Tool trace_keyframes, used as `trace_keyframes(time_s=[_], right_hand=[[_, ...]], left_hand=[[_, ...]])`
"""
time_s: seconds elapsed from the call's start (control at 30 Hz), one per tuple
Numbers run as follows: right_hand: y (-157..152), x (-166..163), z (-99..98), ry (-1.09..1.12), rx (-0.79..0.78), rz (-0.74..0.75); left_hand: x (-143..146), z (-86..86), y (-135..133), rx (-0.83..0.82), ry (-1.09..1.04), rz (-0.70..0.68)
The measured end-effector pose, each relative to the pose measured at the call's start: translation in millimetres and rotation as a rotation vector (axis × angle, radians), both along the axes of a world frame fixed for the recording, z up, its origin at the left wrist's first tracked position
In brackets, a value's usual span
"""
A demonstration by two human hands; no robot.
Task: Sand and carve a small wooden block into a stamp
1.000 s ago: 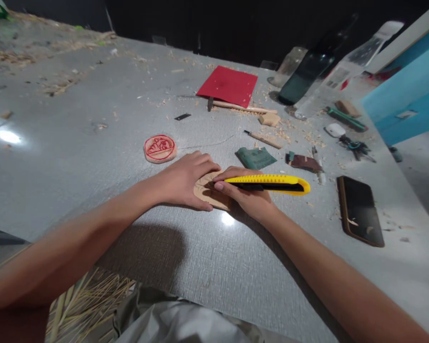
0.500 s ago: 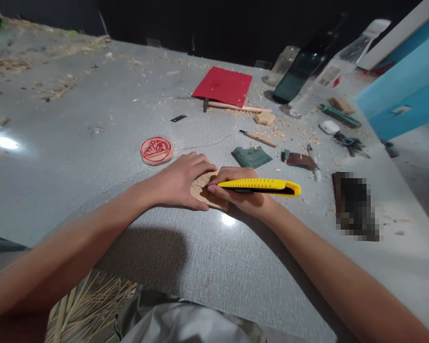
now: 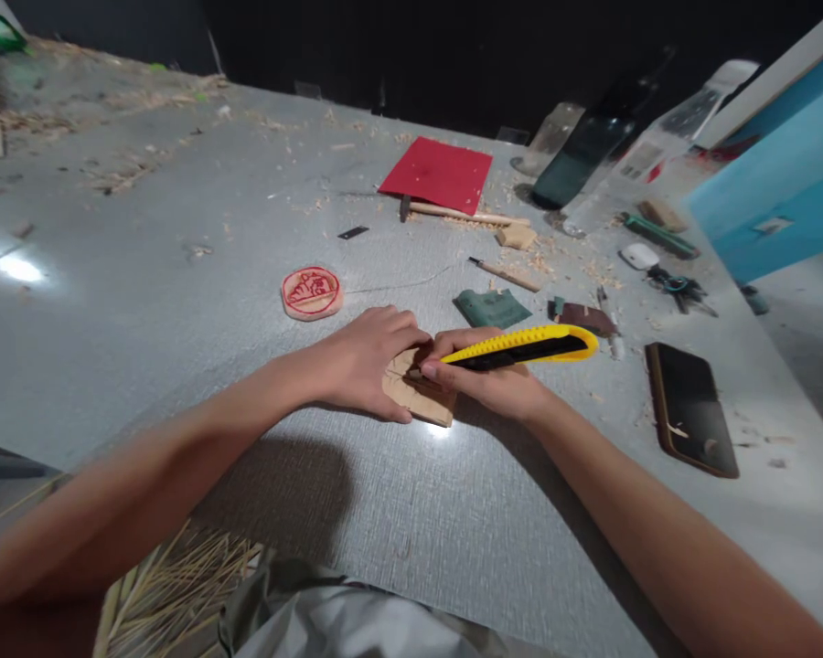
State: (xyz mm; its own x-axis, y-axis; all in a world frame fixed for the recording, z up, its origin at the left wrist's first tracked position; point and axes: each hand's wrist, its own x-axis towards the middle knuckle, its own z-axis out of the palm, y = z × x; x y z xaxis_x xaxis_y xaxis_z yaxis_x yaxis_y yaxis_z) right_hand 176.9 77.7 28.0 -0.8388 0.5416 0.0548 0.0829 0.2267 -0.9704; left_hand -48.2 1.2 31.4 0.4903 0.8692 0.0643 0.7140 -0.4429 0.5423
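Observation:
A small flat piece of wood [image 3: 422,402] with lines marked on its face lies on the table in front of me. My left hand [image 3: 370,361] grips it from the left, thumb at the near edge and fingers over the far side. In my right hand [image 3: 490,375] is a yellow utility knife [image 3: 528,345], held like a pen with its handle pointing right. The knife's tip end is at the wood's face; the blade itself is hidden by my fingers. Just beyond my left hand sits a pale rounded piece with a red design [image 3: 312,292].
Behind lie a red sheet [image 3: 439,174], a hammer [image 3: 466,215], a small carving tool [image 3: 504,273] and green sandpaper [image 3: 492,308]. A phone [image 3: 692,408] and keys [image 3: 682,288] are on the right. Bottles [image 3: 582,155] stand at the back right among wood shavings.
The view has shifted slightly. The knife's handle end has tilted up and away, and more of the wood's near right corner shows. My left hand keeps its grip.

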Motion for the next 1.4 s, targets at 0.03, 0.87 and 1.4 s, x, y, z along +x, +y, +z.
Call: trace_keyframes(time_s=[0.03,0.87,1.4], right_hand=[[-0.2,0.0,0.6,-0.009,-0.019,-0.003],[-12.7,-0.5,1.4,0.120,0.124,-0.173],[-14.7,-2.8,-3.1,0.069,0.041,-0.082]], left_hand=[[0.4,0.3,0.0,-0.003,0.002,0.000],[-1.3,-7.3,-0.5,0.082,0.038,0.017],[-0.8,-7.0,-2.5,0.076,-0.018,0.006]])
